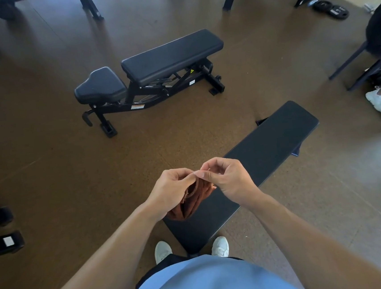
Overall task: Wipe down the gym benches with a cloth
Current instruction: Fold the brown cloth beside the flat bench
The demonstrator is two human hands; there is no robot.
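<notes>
Both hands pinching a brown cloth above the near end of a flat bench

Left hand [172, 188] and right hand [226, 179] meet fingertip to fingertip, each closed on the top edge of the cloth [191, 202], which hangs over the flat bench [267, 151]; open floor [58, 157] separates it from the adjustable bench [167, 55] beyond

Weight plates [331, 9] lie on the brown floor [46, 158]

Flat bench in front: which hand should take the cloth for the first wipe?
Probably right. The right hand hangs over the flat bench; the left hand is off its edge. Both pinch the brown cloth.
</notes>
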